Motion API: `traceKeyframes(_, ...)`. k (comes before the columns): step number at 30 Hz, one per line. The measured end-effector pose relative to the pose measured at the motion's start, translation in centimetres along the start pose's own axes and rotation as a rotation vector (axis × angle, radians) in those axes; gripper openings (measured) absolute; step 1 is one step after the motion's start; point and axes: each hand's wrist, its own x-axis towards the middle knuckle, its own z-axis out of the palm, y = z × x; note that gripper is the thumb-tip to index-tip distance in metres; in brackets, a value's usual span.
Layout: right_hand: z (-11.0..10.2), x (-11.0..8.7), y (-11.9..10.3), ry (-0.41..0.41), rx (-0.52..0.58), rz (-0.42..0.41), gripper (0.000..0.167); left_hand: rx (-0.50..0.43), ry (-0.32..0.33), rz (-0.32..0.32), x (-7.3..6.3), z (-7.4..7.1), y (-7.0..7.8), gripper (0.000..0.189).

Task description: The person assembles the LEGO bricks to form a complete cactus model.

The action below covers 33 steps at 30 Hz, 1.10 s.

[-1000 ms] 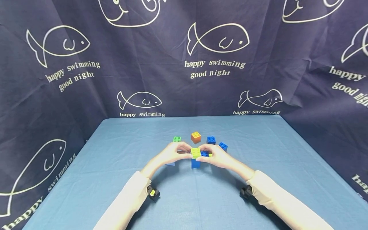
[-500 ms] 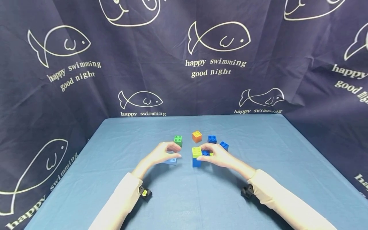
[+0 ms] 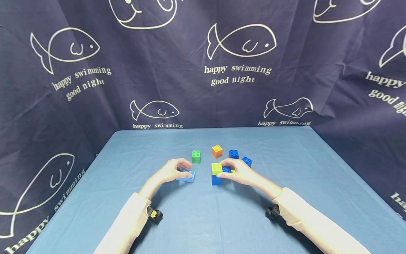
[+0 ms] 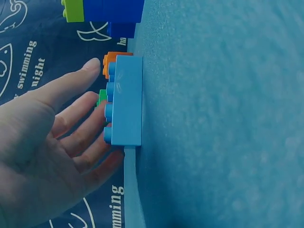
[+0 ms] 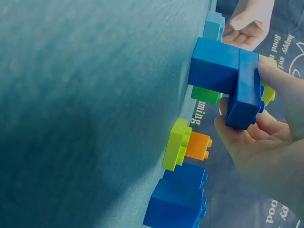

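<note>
Where a navy cloth curtain with white fish drawings point(image 3: 187, 81) meets a blue-covered bench point(image 3: 212, 218), your right hand point(image 3: 238, 171) holds and your left hand point(image 3: 171, 170) gapes

As your long cream fabric sleeves point(image 3: 123, 224) reach in from the lower corners, both your hands are near the middle of the bench. Your right grip is full, thumb on the near side and fingers on the far side of a plastic stack point(image 3: 216, 174). At its base you have a bright blue square brick point(image 5: 213, 64); a longer bright blue brick point(image 5: 246, 90) juts rightward across that, and a lime-green square brick point(image 3: 216, 168) tops it.

Your left grip is wide, thumb well apart from fingers, around a light blue rectangular plastic brick point(image 4: 127, 100) lying studs up left of the stack. You may or may not be touching it; I cannot tell.

Beyond your right hand sit two bright blue plastic blocks point(image 3: 233, 154), near each other. You also have a green plastic block point(image 3: 196, 157) behind the light blue brick, an orange plastic block point(image 3: 217, 151) behind the stack, and a thin lime-green plastic brick point(image 5: 175, 145) on the bench, partly hidden from above by your right hand.
</note>
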Motion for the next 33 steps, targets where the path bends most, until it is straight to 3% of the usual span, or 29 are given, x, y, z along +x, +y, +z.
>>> traceKeyframes(4,-0.05,0.01,-0.04,-0.009,0.009,0.005,0.048,0.024,-0.015,-0.021,-0.15,-0.14,-0.16,0.040)
traceKeyframes(16,0.00,0.12,0.22,-0.004,0.010,-0.002,0.048,0.048,-0.056,0.007,-0.30,-0.26,-0.36,0.038)
traceKeyframes(29,0.14,-0.03,0.22,-0.005,0.026,0.007,0.048,-0.004,-0.043,-0.050,0.02,0.36,-0.33,0.037)
traceKeyframes(33,0.06,-0.02,0.18,0.003,0.021,0.000,0.047,-0.002,-0.051,-0.041,0.04,0.18,-0.16,0.037)
